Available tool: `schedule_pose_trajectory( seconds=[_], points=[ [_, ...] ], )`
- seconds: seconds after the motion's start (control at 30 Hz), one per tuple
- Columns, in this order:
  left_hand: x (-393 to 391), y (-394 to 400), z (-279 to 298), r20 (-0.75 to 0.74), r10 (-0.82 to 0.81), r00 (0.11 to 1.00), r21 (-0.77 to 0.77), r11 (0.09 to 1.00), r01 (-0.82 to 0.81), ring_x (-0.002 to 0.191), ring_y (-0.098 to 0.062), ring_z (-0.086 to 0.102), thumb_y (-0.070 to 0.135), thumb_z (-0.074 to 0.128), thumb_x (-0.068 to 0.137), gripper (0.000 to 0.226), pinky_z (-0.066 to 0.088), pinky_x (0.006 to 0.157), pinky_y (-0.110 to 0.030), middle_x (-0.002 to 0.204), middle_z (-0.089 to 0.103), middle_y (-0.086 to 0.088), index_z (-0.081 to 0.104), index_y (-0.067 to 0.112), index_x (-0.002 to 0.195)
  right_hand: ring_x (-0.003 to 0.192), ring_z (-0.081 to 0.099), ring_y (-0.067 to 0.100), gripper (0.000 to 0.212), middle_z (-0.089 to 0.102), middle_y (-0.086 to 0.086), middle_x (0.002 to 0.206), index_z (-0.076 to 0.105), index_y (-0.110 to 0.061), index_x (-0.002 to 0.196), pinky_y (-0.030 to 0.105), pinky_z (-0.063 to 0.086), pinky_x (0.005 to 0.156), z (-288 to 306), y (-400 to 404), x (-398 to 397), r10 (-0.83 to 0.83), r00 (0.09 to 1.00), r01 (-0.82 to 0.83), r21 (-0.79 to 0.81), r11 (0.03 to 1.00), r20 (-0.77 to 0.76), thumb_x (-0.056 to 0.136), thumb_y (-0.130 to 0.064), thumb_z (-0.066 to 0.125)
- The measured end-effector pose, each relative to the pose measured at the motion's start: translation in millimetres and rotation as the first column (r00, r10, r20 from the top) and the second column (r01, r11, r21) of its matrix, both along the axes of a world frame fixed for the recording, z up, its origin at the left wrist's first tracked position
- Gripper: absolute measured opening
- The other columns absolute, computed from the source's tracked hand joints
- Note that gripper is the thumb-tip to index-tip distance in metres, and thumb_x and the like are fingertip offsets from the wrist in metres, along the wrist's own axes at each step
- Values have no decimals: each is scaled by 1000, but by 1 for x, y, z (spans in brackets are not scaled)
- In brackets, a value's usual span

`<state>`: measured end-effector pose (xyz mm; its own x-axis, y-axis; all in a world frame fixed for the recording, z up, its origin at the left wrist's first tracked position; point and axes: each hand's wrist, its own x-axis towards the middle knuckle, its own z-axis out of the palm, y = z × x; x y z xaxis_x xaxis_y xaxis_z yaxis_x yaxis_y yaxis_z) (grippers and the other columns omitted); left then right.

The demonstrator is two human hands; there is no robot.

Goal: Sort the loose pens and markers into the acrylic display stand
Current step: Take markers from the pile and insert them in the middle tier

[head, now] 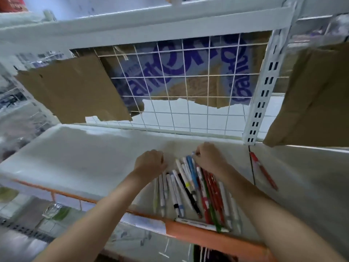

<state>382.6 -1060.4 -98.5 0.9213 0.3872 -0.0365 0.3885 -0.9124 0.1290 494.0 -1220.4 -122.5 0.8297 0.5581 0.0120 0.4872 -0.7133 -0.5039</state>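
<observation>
Head view: white shelf (85, 159), orange front rail (207, 236). Loose pens and markers (190, 190) heaped near front edge, right of middle, tips fanned toward rear. Left hand (150, 163) knuckles up, fingers curled under, resting at heap's rear left; whether gripping anything, cannot tell. Right hand (208, 157) pinching top of blue pen (191, 170). Red pen (263, 170) apart, at shelf's right. Cardboard (181, 72) behind wire grid (188, 103), purple lettering, unreadable. Pen print too small.

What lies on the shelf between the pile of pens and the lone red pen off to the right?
In the head view, only bare white shelf and a thin dark seam line separate the pile of pens from the lone red pen.
</observation>
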Motion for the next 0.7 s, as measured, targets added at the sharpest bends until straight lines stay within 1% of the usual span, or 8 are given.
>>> schedule_pose_trajectory(
  seconds=[0.1, 0.17, 0.23, 0.33, 0.4, 0.5, 0.6, 0.7],
  points=[
    [-8, 3, 1, -27, -56, 998, -33, 998, 55, 70, -19, 51, 34, 52, 87, 31, 34, 56, -25, 63, 43, 7, 38, 24, 61, 96, 58, 30, 31, 59, 18, 100, 62, 0, 100, 29, 43, 73, -1, 14, -9, -66, 998, 68, -85, 994, 23, 94, -27, 49],
    [-10, 2, 4, -57, -98, 994, -34, 995, 96, 73, -17, 48, 32, 52, 89, 35, 34, 59, -24, 65, 41, 9, 35, 26, 59, 118, 47, 32, 39, 51, 22, 127, 54, 3, 120, 36, 42, 90, 2, 21, -15, -89, 996, 92, -161, 983, 25, 97, -26, 43],
    [-9, 1, 7, -96, -113, 989, -22, 993, 112, 77, -15, 46, 31, 49, 92, 36, 33, 58, -24, 69, 40, 9, 35, 26, 59, 125, 40, 32, 41, 44, 21, 134, 49, 3, 126, 37, 38, 97, 4, 24, -19, -103, 993, 112, -188, 976, 56, 97, -26, 42],
    [-7, 3, 7, -141, -124, 982, -26, 992, 121, 68, -11, 44, 33, 46, 92, 36, 30, 52, -22, 68, 42, 9, 38, 22, 59, 117, 44, 31, 39, 50, 19, 125, 55, 3, 118, 35, 39, 92, 7, 25, -23, -131, 989, 143, -185, 972, 75, 96, -27, 43],
    [-6, 8, 5, -155, -159, 975, -68, 986, 150, 67, -14, 43, 35, 47, 91, 37, 28, 49, -22, 64, 41, 7, 38, 22, 58, 112, 46, 30, 39, 53, 18, 116, 60, 2, 112, 33, 39, 86, 8, 23, -25, -145, 986, 158, -180, 971, 85, 95, -29, 44],
    [-2, 19, 2, -170, -161, 972, -183, 975, 129, 74, -19, 49, 39, 52, 87, 33, 35, 55, -25, 66, 45, 4, 44, 20, 61, 94, 53, 28, 34, 53, 11, 86, 65, 0, 89, 26, 34, 71, 7, 21, -29, -167, 981, 180, -147, 973, 95, 93, -29, 48],
    [1, 27, 0, -113, -169, 979, -293, 947, 129, 71, -17, 51, 35, 50, 89, 31, 36, 57, -25, 68, 49, 2, 54, 13, 68, 52, 44, 17, 39, 40, 0, 53, 47, -10, 54, 24, 29, 51, 7, 17, -29, -192, 979, 197, -78, 977, 69, 90, -24, 51],
    [3, 28, 4, -27, -154, 988, -464, 877, 125, 66, -11, 52, 35, 50, 92, 30, 40, 57, -23, 72, 56, 1, 62, 10, 84, 41, 30, 13, 46, 30, -1, 44, 32, -14, 46, 26, 23, 46, 14, 15, -27, -223, 975, 223, 33, 974, 17, 87, -19, 53]
  ],
)
